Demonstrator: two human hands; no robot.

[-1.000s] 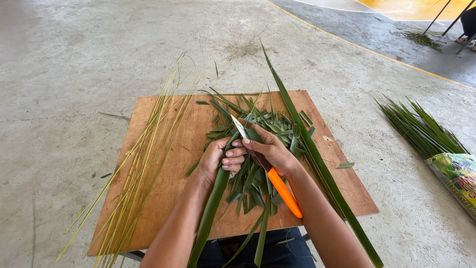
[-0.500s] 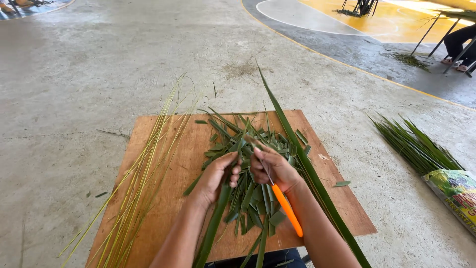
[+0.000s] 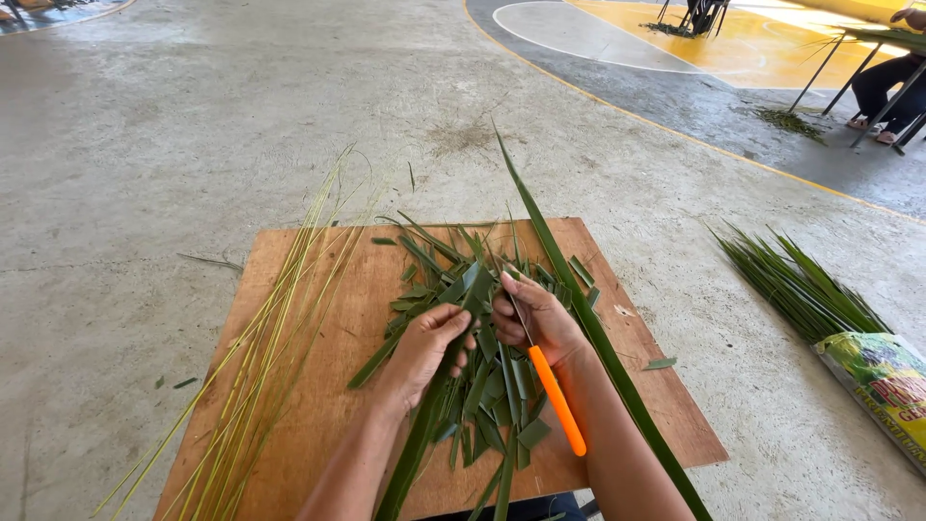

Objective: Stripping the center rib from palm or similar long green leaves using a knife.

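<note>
Green leaf strip (image 3: pixel 470 289) between both hands, left fingers (image 3: pixel 451 326) clamped on it, right fingers (image 3: pixel 508 299) around orange-handled knife (image 3: pixel 556 397).

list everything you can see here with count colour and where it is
wooden board: one, brown, on the concrete floor
cut leaf pieces: many, green, piled mid-board
long leaf: one, green, slanting across the board's right side
leaf midribs: a bundle, yellow-green, along the board's left edge
leaf bundle: one, green, on the floor at right
printed sack: one, green and yellow, far right
knife: one, orange handle, in the right hand
left hand: on a leaf strip
right hand: grip shut on the knife
</note>
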